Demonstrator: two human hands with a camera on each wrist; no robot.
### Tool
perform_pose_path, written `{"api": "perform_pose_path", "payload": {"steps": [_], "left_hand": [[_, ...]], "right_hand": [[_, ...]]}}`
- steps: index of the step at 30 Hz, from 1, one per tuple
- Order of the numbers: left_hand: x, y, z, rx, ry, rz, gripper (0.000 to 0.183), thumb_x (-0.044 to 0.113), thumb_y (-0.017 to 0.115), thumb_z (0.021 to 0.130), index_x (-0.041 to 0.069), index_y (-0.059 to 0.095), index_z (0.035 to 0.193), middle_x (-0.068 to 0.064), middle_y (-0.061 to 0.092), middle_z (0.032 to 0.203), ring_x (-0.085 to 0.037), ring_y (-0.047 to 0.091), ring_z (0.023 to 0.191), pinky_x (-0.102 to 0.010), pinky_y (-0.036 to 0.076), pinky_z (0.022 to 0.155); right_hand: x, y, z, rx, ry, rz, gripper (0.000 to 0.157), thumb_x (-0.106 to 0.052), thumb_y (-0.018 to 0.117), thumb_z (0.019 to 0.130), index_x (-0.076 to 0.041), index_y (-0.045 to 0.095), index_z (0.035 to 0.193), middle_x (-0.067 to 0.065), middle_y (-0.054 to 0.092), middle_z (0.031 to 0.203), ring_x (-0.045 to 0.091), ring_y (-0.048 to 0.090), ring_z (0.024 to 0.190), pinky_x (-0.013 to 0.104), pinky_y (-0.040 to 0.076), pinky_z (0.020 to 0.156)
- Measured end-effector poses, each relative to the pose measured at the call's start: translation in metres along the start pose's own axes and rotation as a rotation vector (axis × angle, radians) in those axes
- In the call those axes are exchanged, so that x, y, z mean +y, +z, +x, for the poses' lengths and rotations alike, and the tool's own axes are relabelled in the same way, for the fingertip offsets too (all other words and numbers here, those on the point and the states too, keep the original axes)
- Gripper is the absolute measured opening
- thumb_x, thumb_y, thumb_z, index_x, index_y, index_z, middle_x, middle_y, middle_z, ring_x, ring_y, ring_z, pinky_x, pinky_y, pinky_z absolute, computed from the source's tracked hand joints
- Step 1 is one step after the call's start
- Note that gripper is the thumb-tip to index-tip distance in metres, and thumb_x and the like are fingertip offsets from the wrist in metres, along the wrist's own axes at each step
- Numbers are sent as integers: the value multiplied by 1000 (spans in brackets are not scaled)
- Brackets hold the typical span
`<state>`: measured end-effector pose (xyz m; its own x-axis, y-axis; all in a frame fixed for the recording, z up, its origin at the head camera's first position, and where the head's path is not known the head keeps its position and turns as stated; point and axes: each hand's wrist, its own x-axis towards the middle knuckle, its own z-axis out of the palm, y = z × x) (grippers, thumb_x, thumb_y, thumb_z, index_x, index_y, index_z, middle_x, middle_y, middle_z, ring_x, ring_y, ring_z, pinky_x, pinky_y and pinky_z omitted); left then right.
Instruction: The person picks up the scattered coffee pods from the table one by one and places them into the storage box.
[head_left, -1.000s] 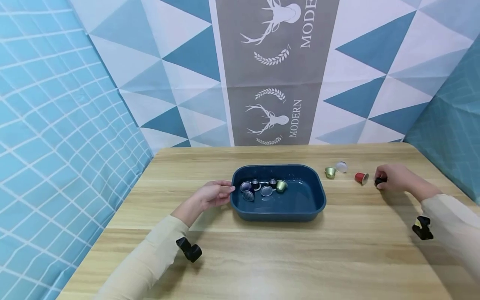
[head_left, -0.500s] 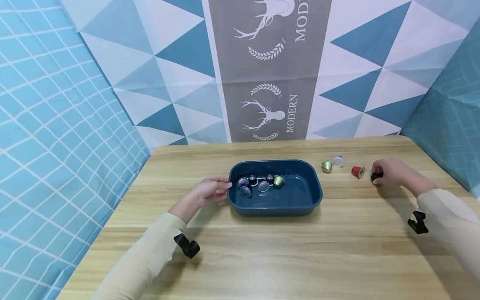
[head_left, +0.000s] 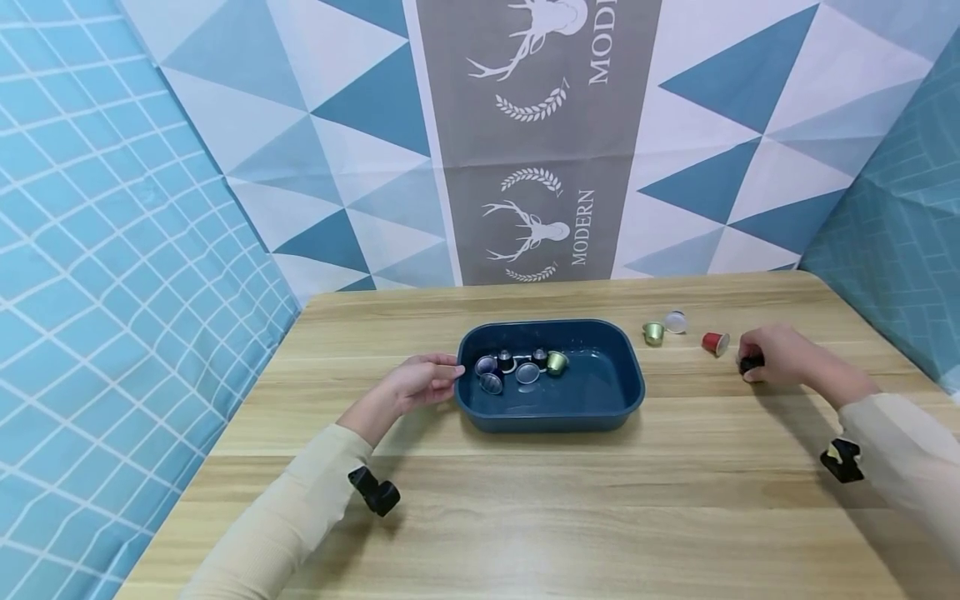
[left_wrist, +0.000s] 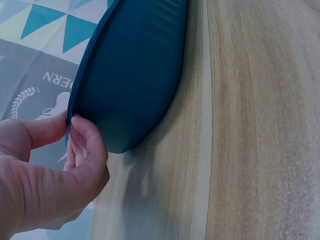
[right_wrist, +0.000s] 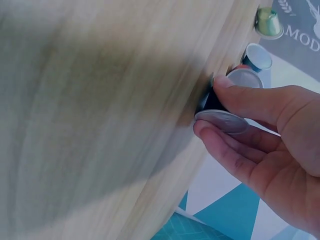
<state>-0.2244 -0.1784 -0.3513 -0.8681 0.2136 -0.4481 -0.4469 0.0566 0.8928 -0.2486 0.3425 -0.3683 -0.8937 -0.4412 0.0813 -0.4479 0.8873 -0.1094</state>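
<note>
Draws a dark capsule point(head_left: 749, 364) slightly nearer than before, pinched in the right hand point(head_left: 777, 353), while pinching the blue tray point(head_left: 551, 422) with the left hand point(head_left: 417, 383), apparently mid-pickup, next needing a lift.

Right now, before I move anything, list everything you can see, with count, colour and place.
Tabletop: one, light wood, across the lower view
Tray: one, dark blue, on the tabletop
Coffee capsules: at least six, one green-gold, others dark or purplish, inside the tray
Loose green-gold capsule: one, right of the tray
Silver-lidded capsule: one, teal-looking body, beside it
Red capsule: one, farther right
Black capsule: one, right of the red one
Patterned backdrop: one, blue-white-grey, behind
Side sheets: two, light-blue left, teal right
Sleeves: two, cream, lower left and right
Wrist cameras: two, black, near the cuffs
Left hand: one, pinching the tray's left rim
Right hand: one, pinching the black capsule
</note>
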Motion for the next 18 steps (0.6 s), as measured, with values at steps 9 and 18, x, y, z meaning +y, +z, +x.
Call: {"api": "perform_pose_path", "payload": {"steps": [9,18], "left_hand": [[2,0,-1,-30,5,10,37,5,52,96,-3,40,130,7,39,59,-5,37,55,-20,46,68],[1,-1,-2,-34,9,2,36,5,53,96,-4,41,128,7,39,60,-4,35,55,-18,45,65]], "right_hand": [[-3,-2,-1,-19,1,9,22,-7,83,67,-9,62,72,-3,60,71,12,49,67,34,45,63],[-6,-2,-1,13,-28,24,21,-7,83,67,-9,63,76,-3,62,72,9,52,67,30,45,60]]}}
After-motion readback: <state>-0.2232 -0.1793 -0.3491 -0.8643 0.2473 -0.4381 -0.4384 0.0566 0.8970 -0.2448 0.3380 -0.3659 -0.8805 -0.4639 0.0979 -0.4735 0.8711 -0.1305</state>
